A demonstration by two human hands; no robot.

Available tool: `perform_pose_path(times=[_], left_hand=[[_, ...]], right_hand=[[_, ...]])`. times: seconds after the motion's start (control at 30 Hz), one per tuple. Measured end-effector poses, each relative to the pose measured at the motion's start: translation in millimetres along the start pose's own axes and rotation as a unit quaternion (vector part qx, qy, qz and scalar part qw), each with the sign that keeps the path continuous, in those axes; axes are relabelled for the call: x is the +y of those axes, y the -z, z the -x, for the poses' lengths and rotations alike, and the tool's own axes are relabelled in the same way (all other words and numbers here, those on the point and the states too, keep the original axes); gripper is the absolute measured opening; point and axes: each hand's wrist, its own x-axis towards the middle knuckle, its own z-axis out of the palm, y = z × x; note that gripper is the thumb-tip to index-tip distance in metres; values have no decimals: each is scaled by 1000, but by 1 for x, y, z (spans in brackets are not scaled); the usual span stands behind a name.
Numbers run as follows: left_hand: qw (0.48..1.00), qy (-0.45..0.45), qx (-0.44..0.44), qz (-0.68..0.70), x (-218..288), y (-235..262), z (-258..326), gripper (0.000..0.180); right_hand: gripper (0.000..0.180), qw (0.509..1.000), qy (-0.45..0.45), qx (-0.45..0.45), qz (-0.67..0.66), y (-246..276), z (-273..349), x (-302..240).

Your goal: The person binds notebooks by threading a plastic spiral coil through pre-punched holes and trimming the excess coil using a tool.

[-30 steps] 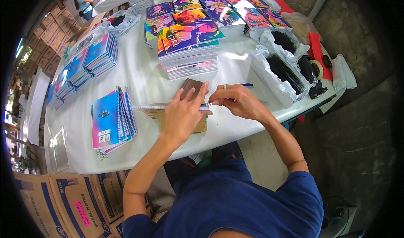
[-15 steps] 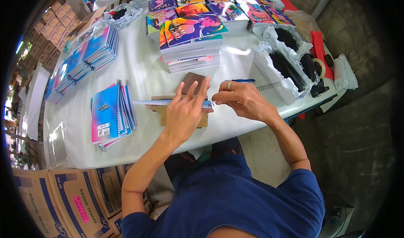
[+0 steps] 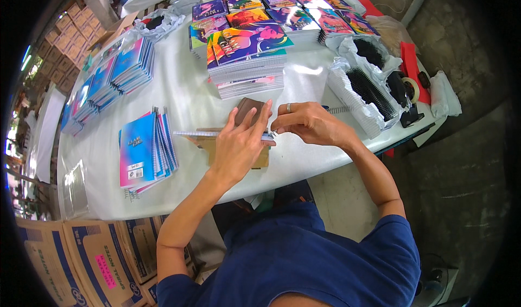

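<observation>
A thin notebook [image 3: 192, 133] stands on edge, its narrow side up, over a tan block [image 3: 261, 159]. My left hand [image 3: 240, 147] lies across this edge, its fingers stretched out and spread toward a brown flat piece [image 3: 251, 108]; the thumb is hidden. At the notebook's right end, my right hand [image 3: 309, 123] has its thumb and fingertips closed in a pinch. A small bit of dark spiral wire [image 3: 274, 134] shows right at those fingertips. Behind the right hand, the end of a blue pen-like item [image 3: 325, 107] peeks out, with a loose dark coil [image 3: 340, 110] beside it.
Blue-and-pink spiral notebooks [image 3: 138, 144] lie fanned at left, with more stacks [image 3: 130, 60] behind. Colourful notebook stacks [image 3: 249, 41] fill the far middle. Paper-lined trays of black coils [image 3: 369, 93] stand at right, near a tape roll [image 3: 415, 90]. Cardboard boxes [image 3: 100, 258] sit below left.
My right hand has turned and shifted slightly up and left, now covering most of the blue pen-like item. My left hand has stayed almost in place. The whole view has shifted a little.
</observation>
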Motion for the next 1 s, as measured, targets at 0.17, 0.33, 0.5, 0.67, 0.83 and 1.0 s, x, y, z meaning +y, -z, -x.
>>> perform_pose_path(times=[0.17, 0.33, 0.5, 0.67, 0.83, 1.0], left_hand=[[999, 36, -24, 13, -1, 2, -4, 85], [998, 31, -46, 17, -1, 2, -11, 79], [997, 32, -64, 9, -3, 7, -9, 78], [994, 68, -76, -50, -10, 1, -9, 75], [986, 121, -113, 17, -8, 8, -16, 66], [982, 140, -127, 14, -6, 7, -20, 61]], right_hand=[[7, 1000, -17, 5, -4, 1, 5, -5], [8, 998, -26, 15, -54, -6, 8, 4], [12, 997, 24, -13, -70, -3, 5, 9], [17, 999, -8, -5, -32, -12, 8, 10], [17, 997, 17, 62, 30, -15, 3, -6], [25, 996, -27, 81, 7, -23, 6, -7]])
